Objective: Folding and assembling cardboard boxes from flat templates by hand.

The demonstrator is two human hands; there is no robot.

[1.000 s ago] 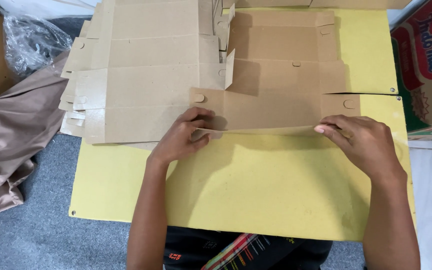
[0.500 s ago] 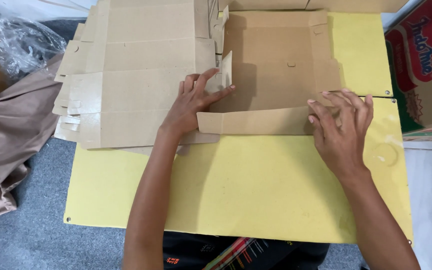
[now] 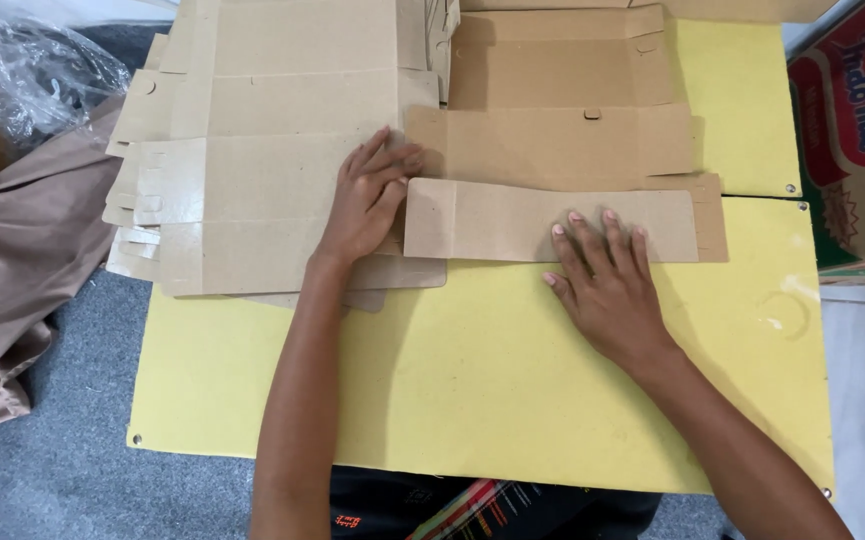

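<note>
Item one: the flat cardboard box blank (image 3: 562,150) in front of you, plain brown, unprinted, creased into bands with small tab cuts along the edges. Its nearest flap (image 3: 512,222) is folded over toward the far side and lies as a long narrow strip; the strip's long axis runs left to right, parallel to the near edge of the yellow board (image 3: 472,400). The blank sits on the far right part of that board, its far edge reaching the top of the view.

Your left hand (image 3: 367,205) lies open and flat, fingers together pointing far-right, pressing the left end of the blank where it meets the stack. Your right hand (image 3: 607,285) is also open, palm down, fingers spread, with the fingertips on the folded strip and the palm on the yellow board. Neither hand grips anything.

Item two: one stack of like cardboard blanks (image 3: 262,160), just left of the worked blank and overlapping its edge; several layers show at the left side, the exact count cannot be told.

Also present: one printed red carton (image 3: 857,140) at far right, one clear plastic bag (image 3: 47,75) at far left, one brown cloth (image 3: 22,270) left of the board.
</note>
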